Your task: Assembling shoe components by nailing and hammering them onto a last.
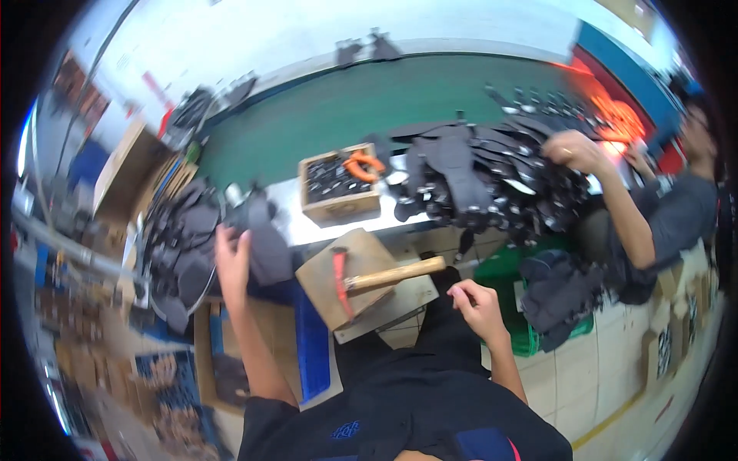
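Over at the left pile of dark pieces, left hand hovers, fingers spread, contact unclear | right hand sits near the hammer, fingers curled, can't tell if pinching anything | hammer lies across the tan board, between both hands | co-worker's hand at the right pile

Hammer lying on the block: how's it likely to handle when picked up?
The hammer should stay stiff: its wooden handle looks straight and solid. Probably head-heavy, as the red head looks like metal. Unlikely to roll far, since the head sits crosswise to the handle.
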### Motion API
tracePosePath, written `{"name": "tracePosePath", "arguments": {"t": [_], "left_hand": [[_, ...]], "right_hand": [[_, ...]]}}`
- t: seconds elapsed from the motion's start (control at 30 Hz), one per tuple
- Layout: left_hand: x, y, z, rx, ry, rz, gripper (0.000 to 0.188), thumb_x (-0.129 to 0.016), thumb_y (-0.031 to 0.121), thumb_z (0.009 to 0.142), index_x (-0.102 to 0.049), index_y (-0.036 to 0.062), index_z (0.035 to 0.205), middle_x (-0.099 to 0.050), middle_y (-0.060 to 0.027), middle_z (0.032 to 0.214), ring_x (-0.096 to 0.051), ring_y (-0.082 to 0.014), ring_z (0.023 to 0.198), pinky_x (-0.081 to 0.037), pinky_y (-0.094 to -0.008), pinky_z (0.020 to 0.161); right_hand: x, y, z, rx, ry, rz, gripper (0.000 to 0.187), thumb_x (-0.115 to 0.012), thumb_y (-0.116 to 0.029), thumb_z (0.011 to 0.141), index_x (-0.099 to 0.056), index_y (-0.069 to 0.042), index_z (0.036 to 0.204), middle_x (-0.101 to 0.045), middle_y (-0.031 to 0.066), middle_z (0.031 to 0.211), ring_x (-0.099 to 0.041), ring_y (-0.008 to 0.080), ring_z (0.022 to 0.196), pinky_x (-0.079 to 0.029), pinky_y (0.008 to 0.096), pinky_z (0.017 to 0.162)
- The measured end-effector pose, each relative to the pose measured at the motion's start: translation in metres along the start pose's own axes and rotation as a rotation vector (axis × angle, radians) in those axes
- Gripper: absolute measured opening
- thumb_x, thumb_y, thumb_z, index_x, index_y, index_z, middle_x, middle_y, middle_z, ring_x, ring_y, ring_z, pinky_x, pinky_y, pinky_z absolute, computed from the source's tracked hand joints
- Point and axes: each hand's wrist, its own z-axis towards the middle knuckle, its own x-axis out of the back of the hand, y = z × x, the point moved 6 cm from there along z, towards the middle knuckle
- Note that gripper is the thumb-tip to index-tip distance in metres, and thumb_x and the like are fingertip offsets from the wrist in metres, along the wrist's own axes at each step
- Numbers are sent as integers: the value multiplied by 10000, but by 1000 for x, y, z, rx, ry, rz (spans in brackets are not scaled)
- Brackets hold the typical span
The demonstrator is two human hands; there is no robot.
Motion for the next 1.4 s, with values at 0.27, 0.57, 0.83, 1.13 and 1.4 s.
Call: {"name": "tracePosePath", "arguments": {"t": [0.27,0.57,0.83,1.13,1.4], "left_hand": [[-132,57,-66,-200,-446,149,383,-492,302,1025,-677,-8,1154,-700,-223,1110,-655,-355,1072,-490,-400,910],[-150,16,-64,-112,-451,19,774,-149,555,1055,-698,26,1190,-692,-222,1128,-602,-403,1133,-413,-421,1001],[-195,232,-77,-498,-305,-297,236,-559,192,988,-653,-20,1026,-659,-176,948,-632,-329,905,-484,-403,824],[-450,433,-122,-910,-229,-177,581,-588,473,923,-653,-43,1180,-506,-291,1376,-397,-473,1348,-180,-609,1150],[-322,456,-167,-1371,-418,-324,287,-669,270,796,-724,0,876,-658,-172,1230,-579,-327,1187,-252,-579,1147]], "right_hand": [[1,-41,25,437,33,-367,291,-664,-255,916,-638,-31,1099,-653,144,1113,-617,323,1049,-475,403,909],[-106,-34,51,400,-376,-750,455,-697,-446,871,-573,-31,1012,-685,80,857,-679,289,770,-522,422,675],[-24,20,-39,-130,-73,446,419,-690,-316,931,-538,-60,637,-494,26,505,-541,184,439,-419,341,449],[5,10,-109,-402,221,1000,422,-564,-184,994,-434,-79,606,-325,-4,453,-318,105,324,-300,284,402],[18,39,-122,-469,350,914,397,-598,-152,962,-440,-66,609,-351,4,468,-339,107,321,-284,275,352]]}}
